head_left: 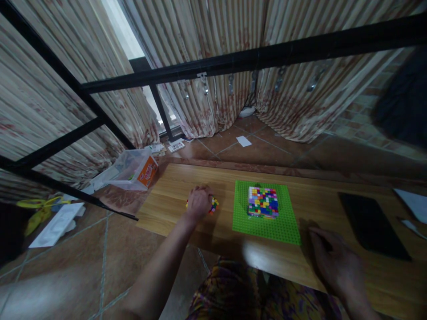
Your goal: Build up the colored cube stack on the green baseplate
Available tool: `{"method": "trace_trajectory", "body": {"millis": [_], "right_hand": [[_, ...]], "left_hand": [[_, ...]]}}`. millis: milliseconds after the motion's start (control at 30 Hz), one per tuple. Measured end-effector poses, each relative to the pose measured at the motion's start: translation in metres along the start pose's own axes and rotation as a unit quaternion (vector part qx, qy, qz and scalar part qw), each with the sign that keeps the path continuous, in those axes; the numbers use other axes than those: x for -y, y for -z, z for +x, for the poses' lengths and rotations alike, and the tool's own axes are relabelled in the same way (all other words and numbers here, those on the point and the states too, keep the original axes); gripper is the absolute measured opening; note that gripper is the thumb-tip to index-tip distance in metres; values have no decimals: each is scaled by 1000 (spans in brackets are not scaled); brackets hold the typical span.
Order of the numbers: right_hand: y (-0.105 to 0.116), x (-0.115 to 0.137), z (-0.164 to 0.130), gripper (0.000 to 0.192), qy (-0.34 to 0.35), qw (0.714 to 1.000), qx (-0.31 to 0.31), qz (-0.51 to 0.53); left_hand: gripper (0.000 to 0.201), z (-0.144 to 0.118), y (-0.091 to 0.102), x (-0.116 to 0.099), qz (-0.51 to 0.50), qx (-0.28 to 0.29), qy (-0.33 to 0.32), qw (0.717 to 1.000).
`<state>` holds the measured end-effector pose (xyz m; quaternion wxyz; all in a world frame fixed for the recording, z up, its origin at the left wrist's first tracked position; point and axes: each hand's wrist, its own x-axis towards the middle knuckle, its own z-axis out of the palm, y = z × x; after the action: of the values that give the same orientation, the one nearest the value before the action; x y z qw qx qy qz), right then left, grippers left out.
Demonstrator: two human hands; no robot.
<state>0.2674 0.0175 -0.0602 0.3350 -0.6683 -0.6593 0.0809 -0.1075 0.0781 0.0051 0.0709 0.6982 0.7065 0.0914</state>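
Note:
My left hand [199, 203] rests on the wooden table [187, 186], its fingers curled over a small pile of coloured bricks [214, 205]; whether it grips any I cannot tell. To its right lies a green baseplate [283, 222] carrying a square block of many-coloured bricks [263, 202]. My right hand [336, 262] lies flat on the table near the front edge, just right of the baseplate, holding nothing, fingers loosely spread.
A dark flat tablet [372, 224] lies on the table at right, with white paper [413, 202] beyond it. On the tiled floor stand a clear plastic box [133, 169] and white packaging [55, 226]. Black frame bars [253, 58] cross overhead; curtains hang behind.

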Motion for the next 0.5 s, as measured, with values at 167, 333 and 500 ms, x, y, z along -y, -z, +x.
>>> {"method": "trace_trajectory", "body": {"millis": [167,333,500], "right_hand": [[-1,-2,-1,39,9,1000,0,-7],[0,-2,-1,38,10,1000,-8,-12],[-1,-3,-1,40,8,1000,0,-15]], "left_hand": [[27,5,-1,-2,9,12,-4,1000],[27,7,1,-5,20,22,-6,1000],[22,9,-1,-14,24,16,-23,999]]}}
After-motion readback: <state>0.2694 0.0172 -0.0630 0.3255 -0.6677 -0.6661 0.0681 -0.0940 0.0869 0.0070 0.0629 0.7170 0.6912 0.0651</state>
